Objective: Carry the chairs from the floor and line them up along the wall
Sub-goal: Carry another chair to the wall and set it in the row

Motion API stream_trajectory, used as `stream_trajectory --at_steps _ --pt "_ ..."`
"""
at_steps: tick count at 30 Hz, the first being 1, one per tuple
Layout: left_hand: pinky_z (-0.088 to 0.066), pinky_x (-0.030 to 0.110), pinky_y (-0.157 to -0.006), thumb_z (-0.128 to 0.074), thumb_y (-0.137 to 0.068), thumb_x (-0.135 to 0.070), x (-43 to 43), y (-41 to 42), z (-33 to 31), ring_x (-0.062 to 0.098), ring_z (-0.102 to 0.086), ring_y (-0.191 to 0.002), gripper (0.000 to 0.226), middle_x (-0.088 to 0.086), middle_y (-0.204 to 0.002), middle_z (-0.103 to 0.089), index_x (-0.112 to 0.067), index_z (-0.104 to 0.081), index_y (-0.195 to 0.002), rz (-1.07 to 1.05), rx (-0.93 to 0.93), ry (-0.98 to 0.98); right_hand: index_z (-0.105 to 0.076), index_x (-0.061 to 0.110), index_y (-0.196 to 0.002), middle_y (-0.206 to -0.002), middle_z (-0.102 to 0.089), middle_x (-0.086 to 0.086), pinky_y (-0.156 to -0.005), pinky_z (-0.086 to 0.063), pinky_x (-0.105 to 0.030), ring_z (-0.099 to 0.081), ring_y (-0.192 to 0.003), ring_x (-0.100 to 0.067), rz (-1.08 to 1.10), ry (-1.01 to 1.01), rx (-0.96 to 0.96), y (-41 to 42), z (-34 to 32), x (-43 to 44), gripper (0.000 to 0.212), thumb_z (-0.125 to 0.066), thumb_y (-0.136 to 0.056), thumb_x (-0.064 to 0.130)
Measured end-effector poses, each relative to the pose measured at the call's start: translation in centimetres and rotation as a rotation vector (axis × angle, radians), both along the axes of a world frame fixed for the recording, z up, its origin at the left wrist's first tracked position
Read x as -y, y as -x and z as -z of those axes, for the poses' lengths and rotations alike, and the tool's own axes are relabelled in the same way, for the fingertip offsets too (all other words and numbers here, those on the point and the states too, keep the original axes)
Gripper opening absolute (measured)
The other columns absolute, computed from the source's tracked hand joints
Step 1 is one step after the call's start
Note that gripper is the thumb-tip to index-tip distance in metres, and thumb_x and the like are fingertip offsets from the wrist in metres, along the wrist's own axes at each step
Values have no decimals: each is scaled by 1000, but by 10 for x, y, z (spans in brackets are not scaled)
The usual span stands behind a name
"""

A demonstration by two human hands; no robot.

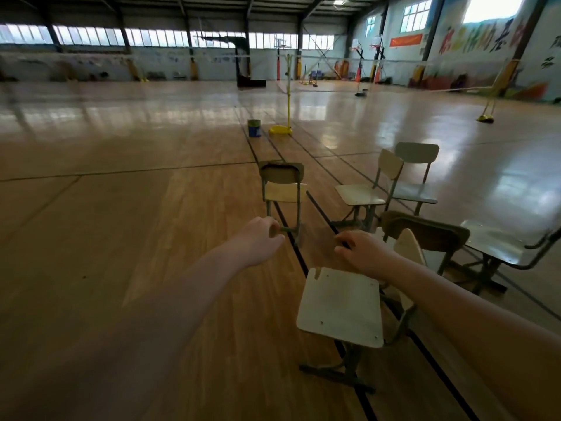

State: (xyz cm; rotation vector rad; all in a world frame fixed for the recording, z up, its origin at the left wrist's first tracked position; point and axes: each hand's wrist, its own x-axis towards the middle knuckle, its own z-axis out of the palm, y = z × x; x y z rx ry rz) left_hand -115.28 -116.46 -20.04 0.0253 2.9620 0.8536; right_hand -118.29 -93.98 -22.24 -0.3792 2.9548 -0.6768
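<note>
The nearest chair (340, 302) stands on the wooden floor (121, 223) just below the person's right forearm, its pale seat facing up and its pale backrest on the right side, its metal foot resting on a dark court line. The right hand (361, 250) hovers beyond the seat's far edge, knuckles up, fingers loosely bent and closed around nothing. The left hand (261, 238) reaches out level with it, a little apart to the left, with its fingers curled in and the thumb near the forefinger; blur and the chair foot behind it make it impossible to tell whether it grasps anything. Straight ahead of the hands a second chair (282, 183) stands upright with its dark backrest toward the camera. To the right a loose cluster stands close together: a pale-seated chair (361, 194), a grey chair (416, 177) just behind it, a brown-backed chair (425, 232) near the right hand, and a shiny-seated chair (498, 241) at the right edge. All the chairs are out on the open floor, well apart from the walls. Farther off, a yellow net post (280, 130) rises from its round base beside a blue-green can (254, 128). A painted wall (485, 44) runs along the right side, and a band of windows (151, 36) crosses the far wall.
</note>
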Motion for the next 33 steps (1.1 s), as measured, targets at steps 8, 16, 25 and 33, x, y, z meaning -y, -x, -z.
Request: stream_trajectory --at_steps 8,16,25,33 --pt "-41 21 -71 -44 -101 -37 82 124 19 12 -48 -96 42 3 -140 -43 -17 -44 -138 -33 47 -44 -50 17 -139 -137 -52 -3 -101 -43 -32 -51 -121 -18 -74 -44 73 113 -1 89 39 -49 -101 27" --pt "-39 23 -54 -42 -101 -36 171 255 10 12 -48 -62 27 0 -95 -56 -20 -50 -122 64 105 -225 -55 15 -132 -130 -59 -6 -101 -44 -35 -54 -118 -21 10 -128 -9 231 -18 183 35 -50 -100 26" --pt "-43 26 -61 -43 -102 -34 242 379 20 15 -53 -71 36 0 -105 -53 -15 -45 -132 89 113 -90 -41 21 -145 -144 -46 0 -106 -39 -35 -45 -130 -18 21 -251 7 346 2 236 50 -51 -99 36" --pt "-48 33 -78 -47 -100 -34 232 543 42 12 -54 -89 43 2 -122 -53 -15 -37 -138 54 122 -129 -32 21 -150 -149 -41 -5 -110 -35 -38 -40 -136 -23 127 -197 129 498 35 207 63 -57 -95 40"
